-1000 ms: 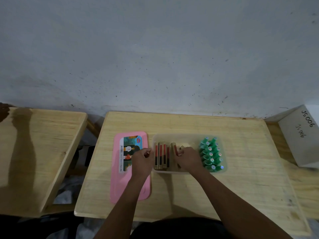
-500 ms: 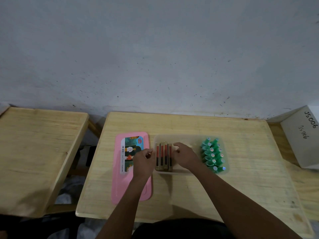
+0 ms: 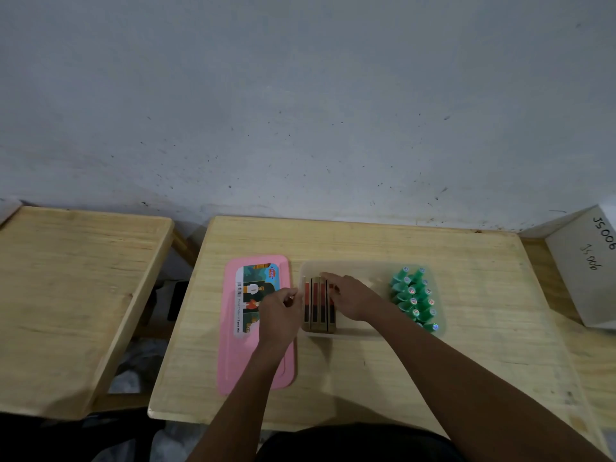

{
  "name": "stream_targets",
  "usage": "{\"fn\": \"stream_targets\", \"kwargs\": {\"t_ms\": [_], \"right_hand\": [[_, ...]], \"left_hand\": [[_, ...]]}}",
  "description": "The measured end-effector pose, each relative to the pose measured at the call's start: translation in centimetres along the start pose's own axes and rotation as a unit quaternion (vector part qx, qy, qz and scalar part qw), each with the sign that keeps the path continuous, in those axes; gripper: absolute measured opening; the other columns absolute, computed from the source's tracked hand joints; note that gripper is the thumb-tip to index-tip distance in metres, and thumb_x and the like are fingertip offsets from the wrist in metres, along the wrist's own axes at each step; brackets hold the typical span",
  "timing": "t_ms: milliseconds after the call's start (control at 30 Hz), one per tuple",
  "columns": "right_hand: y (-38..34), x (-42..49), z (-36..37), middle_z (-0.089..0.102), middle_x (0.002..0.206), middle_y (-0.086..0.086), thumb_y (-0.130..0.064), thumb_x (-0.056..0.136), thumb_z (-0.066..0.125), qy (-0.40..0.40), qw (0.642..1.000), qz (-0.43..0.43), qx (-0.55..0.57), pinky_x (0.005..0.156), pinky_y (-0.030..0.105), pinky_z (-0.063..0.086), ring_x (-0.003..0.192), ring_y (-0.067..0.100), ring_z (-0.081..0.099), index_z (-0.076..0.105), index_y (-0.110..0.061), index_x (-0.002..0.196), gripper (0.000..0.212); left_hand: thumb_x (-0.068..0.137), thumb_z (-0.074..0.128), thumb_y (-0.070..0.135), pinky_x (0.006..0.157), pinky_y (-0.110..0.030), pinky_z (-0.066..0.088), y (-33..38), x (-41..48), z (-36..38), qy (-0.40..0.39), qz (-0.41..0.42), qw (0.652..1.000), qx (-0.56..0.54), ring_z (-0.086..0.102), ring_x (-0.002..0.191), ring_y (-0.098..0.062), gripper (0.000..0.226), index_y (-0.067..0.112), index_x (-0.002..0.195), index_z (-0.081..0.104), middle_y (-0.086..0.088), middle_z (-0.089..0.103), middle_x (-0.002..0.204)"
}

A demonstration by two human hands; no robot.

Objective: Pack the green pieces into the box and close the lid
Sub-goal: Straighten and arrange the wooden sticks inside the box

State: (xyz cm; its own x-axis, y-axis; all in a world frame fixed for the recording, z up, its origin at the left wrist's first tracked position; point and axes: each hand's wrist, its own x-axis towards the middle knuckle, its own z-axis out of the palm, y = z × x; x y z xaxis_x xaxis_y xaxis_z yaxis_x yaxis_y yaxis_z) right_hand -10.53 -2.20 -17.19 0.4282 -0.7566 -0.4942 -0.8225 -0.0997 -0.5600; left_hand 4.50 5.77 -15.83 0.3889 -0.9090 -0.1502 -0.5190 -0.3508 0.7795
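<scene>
- Green pieces [image 3: 413, 300] sit in the box's [image 3: 366, 265] right end.
- Right hand [image 3: 350, 296] lies flat, fingers straight, on the blocks [image 3: 315, 311].
- Lid [image 3: 233, 361] lies left of the box, long axis crosswise to it, under the nearer left hand [image 3: 278, 308].
- Left fingers are curled; I cannot tell if they grip anything.

A pale wooden counter [image 3: 366, 241] stands against a grey, speckled wall [image 3: 300, 111]. Near its middle, a row of flat red-and-brown packs [image 3: 315, 305] stands on edge, side by side and touching. Off the counter's right edge a white block [image 3: 580, 278] sits tilted, with "JS006" handwritten twice on its face. Well apart from the left edge stands a second wooden counter [image 3: 66, 278], and in the gap between the two lie a dark object [image 3: 176, 300], too dim to tell, and crumpled plastic [image 3: 140, 365] lower down.
</scene>
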Motion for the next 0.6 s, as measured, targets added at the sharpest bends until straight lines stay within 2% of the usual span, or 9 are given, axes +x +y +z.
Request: {"fn": "stream_targets", "kwargs": {"t_ms": [100, 200, 367, 500, 600], "right_hand": [[0.6, -1.1, -0.4, 0.053, 0.137, 0.01, -0.023, 0.1, 0.037, 0.076, 0.997, 0.022, 0.004, 0.096, 0.036, 0.044, 0.119, 0.025, 0.053, 0.035, -0.028, 0.146, 0.046], [1.0, -2.6, -0.9, 0.054, 0.132, 0.006, -0.024, 0.096, 0.041, 0.174, 0.978, 0.107, -0.045, 0.088, 0.038, 0.048, 0.116, 0.026, 0.055, 0.046, -0.027, 0.137, 0.041], [1.2, -3.2, -0.3, 0.056, 0.12, 0.007, -0.019, 0.09, 0.048, 0.139, 0.964, 0.163, -0.158, 0.08, 0.035, 0.048, 0.11, 0.027, 0.056, 0.054, -0.018, 0.121, 0.031], [1.4, -2.7, 0.1, 0.06, 0.116, 0.007, -0.017, 0.094, 0.046, 0.132, 0.964, 0.161, -0.165, 0.076, 0.034, 0.049, 0.104, 0.027, 0.062, 0.053, -0.017, 0.119, 0.025], [1.9, -2.5, 0.2, 0.062, 0.112, 0.008, -0.015, 0.093, 0.046, 0.143, 0.97, 0.158, -0.121, 0.072, 0.033, 0.046, 0.099, 0.027, 0.063, 0.056, -0.016, 0.114, 0.022]], "left_hand": [[0.091, 0.059, 0.016, 0.056, -0.007, 0.04, 0.0, 0.1, 0.0, 0.0, 0.001, 1.0, -0.003, 0.055, 0.066, -0.002, 0.024, 0.004, 0.11, 0.067, -0.011, 0.072, 0.093], [0.09, 0.06, 0.017, 0.057, -0.007, 0.04, -0.1, 0.1, 0.1, 0.006, 0.001, 1.0, -0.007, 0.057, 0.067, -0.006, 0.024, 0.004, 0.11, 0.067, -0.011, 0.072, 0.091], [0.09, 0.061, 0.017, 0.063, -0.011, 0.044, -0.3, 0.1, 0.1, 0.005, 0.002, 1.0, -0.003, 0.06, 0.072, -0.011, 0.024, 0.004, 0.109, 0.067, -0.012, 0.072, 0.092], [0.09, 0.06, 0.016, 0.069, -0.014, 0.045, -0.1, 0.0, -0.1, 0.006, 0.006, 1.0, -0.003, 0.059, 0.074, -0.01, 0.025, 0.003, 0.111, 0.067, -0.012, 0.072, 0.095], [0.09, 0.06, 0.015, 0.071, -0.016, 0.046, 0.0, -0.1, -0.1, 0.007, 0.006, 1.0, -0.007, 0.059, 0.075, -0.009, 0.024, 0.003, 0.11, 0.067, -0.013, 0.072, 0.096]]}}
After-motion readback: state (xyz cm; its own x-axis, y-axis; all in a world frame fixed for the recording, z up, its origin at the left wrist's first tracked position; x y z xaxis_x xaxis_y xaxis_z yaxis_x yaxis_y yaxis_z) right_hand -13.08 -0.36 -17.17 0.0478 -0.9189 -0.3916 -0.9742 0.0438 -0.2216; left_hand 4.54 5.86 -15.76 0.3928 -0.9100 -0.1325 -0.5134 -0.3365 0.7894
